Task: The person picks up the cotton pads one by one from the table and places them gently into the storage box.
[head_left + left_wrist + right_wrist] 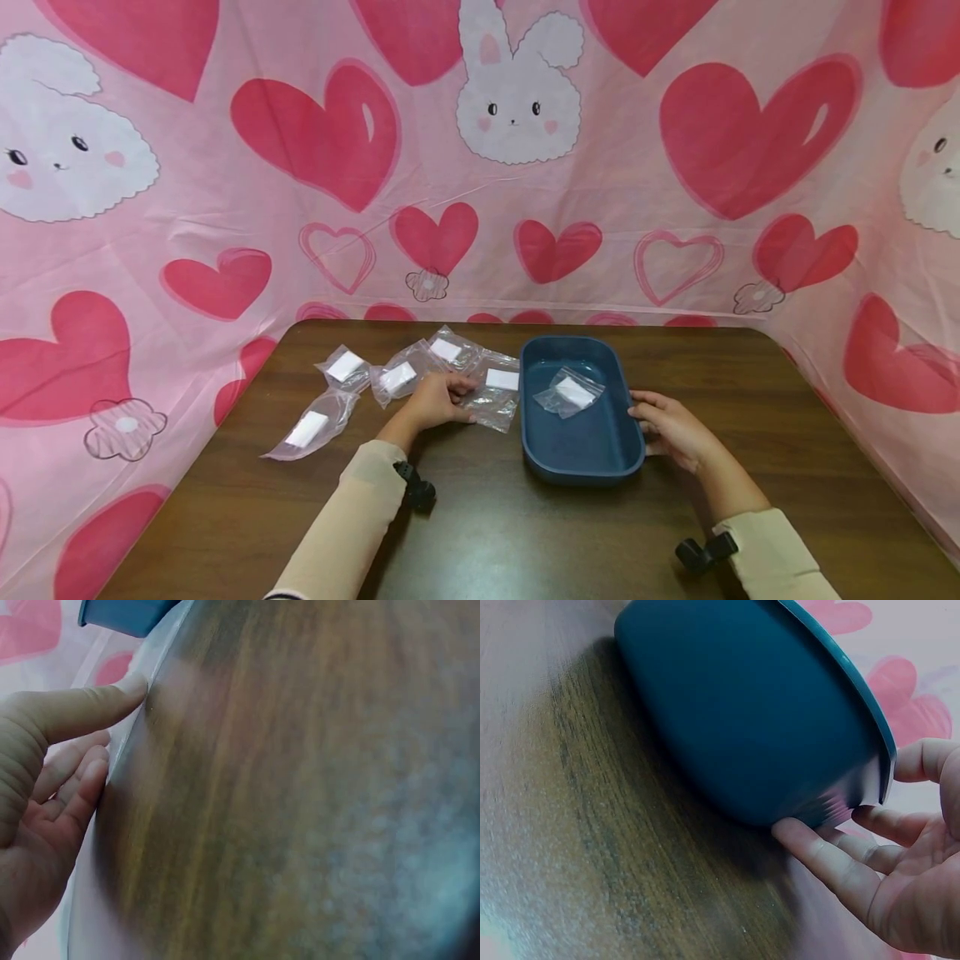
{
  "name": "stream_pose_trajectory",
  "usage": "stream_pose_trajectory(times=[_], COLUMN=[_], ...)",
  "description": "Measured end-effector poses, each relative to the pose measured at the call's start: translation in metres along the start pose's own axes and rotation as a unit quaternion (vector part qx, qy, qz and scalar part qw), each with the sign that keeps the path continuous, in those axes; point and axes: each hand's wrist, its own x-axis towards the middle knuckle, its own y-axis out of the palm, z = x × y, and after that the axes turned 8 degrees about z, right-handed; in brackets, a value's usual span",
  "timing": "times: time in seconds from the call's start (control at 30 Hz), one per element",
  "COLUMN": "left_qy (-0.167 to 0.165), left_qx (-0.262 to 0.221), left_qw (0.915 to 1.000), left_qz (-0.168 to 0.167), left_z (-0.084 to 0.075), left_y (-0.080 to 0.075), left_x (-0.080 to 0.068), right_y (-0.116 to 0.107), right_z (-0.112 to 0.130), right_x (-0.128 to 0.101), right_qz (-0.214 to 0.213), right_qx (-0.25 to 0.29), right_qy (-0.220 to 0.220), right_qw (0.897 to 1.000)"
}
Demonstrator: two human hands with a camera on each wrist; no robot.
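Note:
A dark blue tray (585, 473) sits on the brown table (487, 525) and holds one clear bag with a white pad (572, 392). My right hand (671, 429) rests against the tray's right side, its fingers (832, 862) straight under the rim (870, 712) and the thumb above it. Just left of the tray lies another clear bag (497, 398). My left hand (438, 400) touches its near edge. In the left wrist view the index finger (82, 709) lies stretched along the bag's edge (169, 682), with the other fingers loosely bent.
Several more clear bags with white pads lie left of my left hand, among them one at the far left (309, 427) and one near the back (450, 350). A pink heart-and-bunny cloth (480, 167) walls the table on three sides.

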Motion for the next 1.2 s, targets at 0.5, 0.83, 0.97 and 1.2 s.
stream_pose_trajectory(times=[0.5,0.83,0.97,1.2], left_qy=[0.03,0.03,0.021,0.021], left_qx=[0.04,0.029,0.015,0.01], left_qw=[0.9987,0.9989,0.9993,0.9988], left_qz=[-0.009,-0.023,-0.028,-0.042], left_z=[-0.0003,0.0027,0.002,-0.0036], left_y=[0.0021,0.0034,0.0009,-0.0054], left_x=[-0.0016,-0.0019,-0.0028,-0.0063], right_y=[0.0008,0.0009,0.0006,0.0007], right_z=[0.0001,0.0005,0.0016,0.0015], right_x=[0.0002,0.0001,-0.0005,-0.0007], right_qz=[0.0,0.001,0.004,0.003], right_qx=[0.002,0.0,-0.003,-0.006], right_qy=[-0.004,0.001,0.001,0.006], right_qw=[1.0,1.0,1.0,1.0])
